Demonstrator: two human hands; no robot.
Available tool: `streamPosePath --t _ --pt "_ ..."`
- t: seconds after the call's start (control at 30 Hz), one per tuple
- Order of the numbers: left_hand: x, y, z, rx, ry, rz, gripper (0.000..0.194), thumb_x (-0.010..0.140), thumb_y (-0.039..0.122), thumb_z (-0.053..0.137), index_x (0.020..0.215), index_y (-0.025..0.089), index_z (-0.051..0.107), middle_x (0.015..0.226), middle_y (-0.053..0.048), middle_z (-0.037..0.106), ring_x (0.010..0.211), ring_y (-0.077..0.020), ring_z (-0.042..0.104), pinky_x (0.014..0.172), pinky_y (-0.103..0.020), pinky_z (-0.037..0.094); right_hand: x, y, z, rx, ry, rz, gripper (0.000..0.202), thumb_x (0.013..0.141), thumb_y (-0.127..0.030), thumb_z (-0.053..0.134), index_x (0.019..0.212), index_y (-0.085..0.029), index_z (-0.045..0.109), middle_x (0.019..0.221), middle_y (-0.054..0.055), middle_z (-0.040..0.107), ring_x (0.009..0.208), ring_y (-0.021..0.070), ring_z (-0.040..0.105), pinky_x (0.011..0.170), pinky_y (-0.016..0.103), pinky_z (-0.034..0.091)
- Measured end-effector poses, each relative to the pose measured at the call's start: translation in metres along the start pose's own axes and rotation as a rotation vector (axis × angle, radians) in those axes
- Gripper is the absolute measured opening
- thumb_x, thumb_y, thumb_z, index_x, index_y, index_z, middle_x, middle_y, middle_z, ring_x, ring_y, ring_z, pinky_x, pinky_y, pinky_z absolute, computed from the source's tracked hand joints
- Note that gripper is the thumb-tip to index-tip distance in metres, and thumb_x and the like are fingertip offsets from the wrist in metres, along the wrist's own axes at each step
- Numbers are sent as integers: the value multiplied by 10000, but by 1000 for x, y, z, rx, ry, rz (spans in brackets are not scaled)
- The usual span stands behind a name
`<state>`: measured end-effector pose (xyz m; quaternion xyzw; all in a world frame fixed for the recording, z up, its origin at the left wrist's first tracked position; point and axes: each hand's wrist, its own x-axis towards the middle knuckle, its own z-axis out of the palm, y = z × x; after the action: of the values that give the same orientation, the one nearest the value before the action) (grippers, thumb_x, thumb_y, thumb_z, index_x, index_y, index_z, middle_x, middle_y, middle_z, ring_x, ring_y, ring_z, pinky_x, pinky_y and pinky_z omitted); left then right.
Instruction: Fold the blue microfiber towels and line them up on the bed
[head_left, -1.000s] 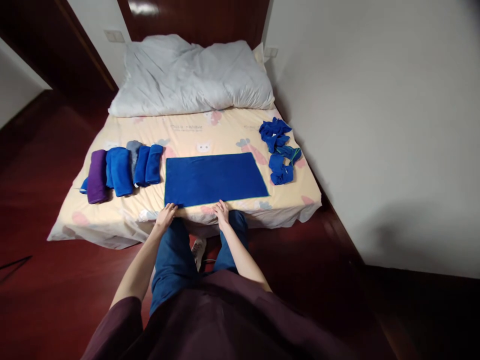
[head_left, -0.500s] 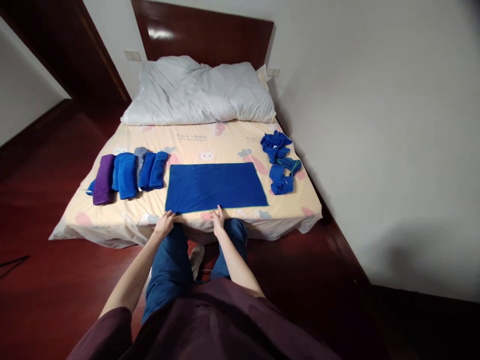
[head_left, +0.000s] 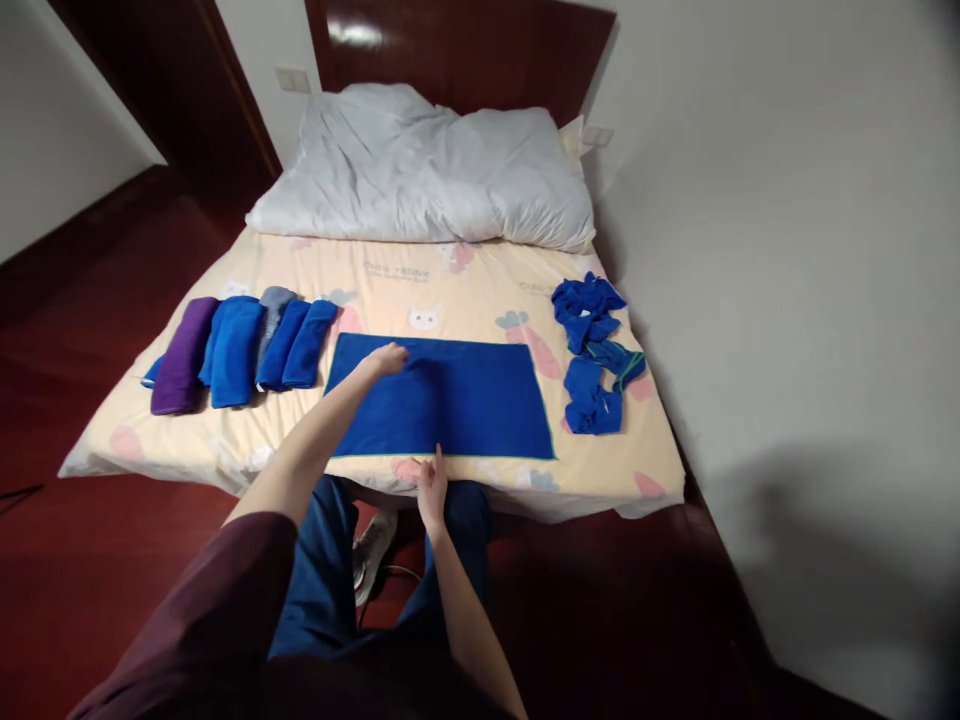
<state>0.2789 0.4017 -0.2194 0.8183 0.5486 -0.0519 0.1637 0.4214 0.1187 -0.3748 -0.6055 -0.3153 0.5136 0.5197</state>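
A blue towel (head_left: 487, 400) with a thin green edge lies spread flat near the front of the bed. Above its left upper part is my left hand (head_left: 388, 358), the arm reaching across the towel; its fingers are turned away and I cannot make them out. My right hand (head_left: 432, 487) rests at the near edge of the towel, index finger stretched onto the border and the other fingers loosely bent, holding nothing. Left of the towel sit several rolled towels, among them a purple one (head_left: 182, 360), a blue one (head_left: 237, 355) and a grey one (head_left: 274, 318).
Crumpled blue cloths (head_left: 592, 395) lie in a heap at the right side of the bed. A folded pale quilt (head_left: 427, 180) stretches before the dark wooden headboard (head_left: 465, 50). The patterned bed sheet (head_left: 420, 285) ends close to my legs. A white wall (head_left: 787, 300) rises on the right.
My left hand has left the towel's near left corner and moved forward and right over the cloth. My right hand stays by the near edge. The view has shifted closer.
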Motion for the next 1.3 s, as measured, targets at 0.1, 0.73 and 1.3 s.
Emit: streamPosePath --t 0.1,0.73,1.3 --pt "81 25 6 13 -75 -56 408 921 149 560 1261 168 784 1224 -152 783 1141 -211 713 1022 -280 543 1 2 -7 -114 -19 -64 787 996 -582 545 1639 -131 497 1428 191 711 1244 293 745 997 393 637" --pt "204 51 41 -31 -102 -157 489 1004 272 627 1460 95 644 1462 -263 612 1383 -390 603 1149 -482 503 0 -8 -10 -101 -55 30 700 1061 -556 508 1672 -217 466 1380 131 748 1278 301 743 1052 443 631" --pt "216 26 37 -304 -22 -247 464 928 167 658 1387 101 646 1342 -208 615 1208 -323 672 1033 -425 570 -14 -19 -9 -116 -62 63 672 1091 -501 443 1694 -205 416 1427 137 731 1248 274 758 1037 400 629"
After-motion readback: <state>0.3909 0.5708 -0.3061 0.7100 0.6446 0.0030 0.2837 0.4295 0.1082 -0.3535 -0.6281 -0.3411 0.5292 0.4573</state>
